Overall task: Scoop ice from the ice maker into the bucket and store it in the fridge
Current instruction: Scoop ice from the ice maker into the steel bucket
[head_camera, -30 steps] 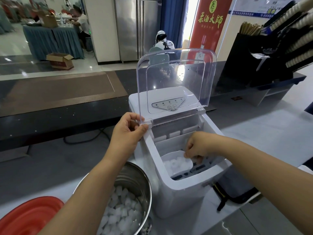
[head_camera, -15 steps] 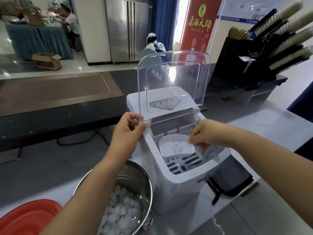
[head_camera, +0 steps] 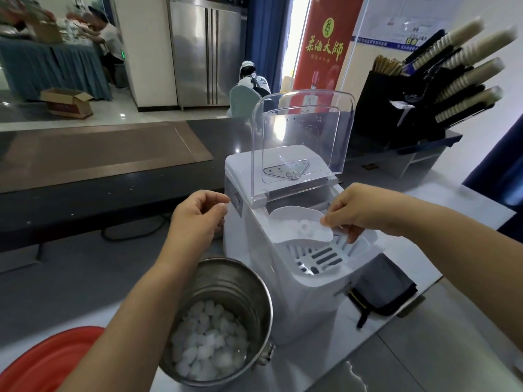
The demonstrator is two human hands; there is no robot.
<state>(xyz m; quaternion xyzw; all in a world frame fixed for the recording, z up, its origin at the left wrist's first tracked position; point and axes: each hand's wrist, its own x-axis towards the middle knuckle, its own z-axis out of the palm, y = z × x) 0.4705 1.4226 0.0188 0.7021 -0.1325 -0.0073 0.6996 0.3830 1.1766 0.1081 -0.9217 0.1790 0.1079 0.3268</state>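
- Now that the left hand (head_camera: 198, 219) has let go of the clear plastic lid (head_camera: 302, 131), which stands open unaided, it hovers loosely curled and seemingly empty just left of the white ice maker (head_camera: 305, 301).
- The right hand (head_camera: 356, 213) pinches the white plastic scoop (head_camera: 297, 224), lifted clear of the slotted basket (head_camera: 319, 256) with ice heaped in it. Tipping it into the part-full steel bucket (head_camera: 226, 284), near left, looks next.
- Fingers hide the scoop's handle, and the left forearm covers the bucket's near rim.
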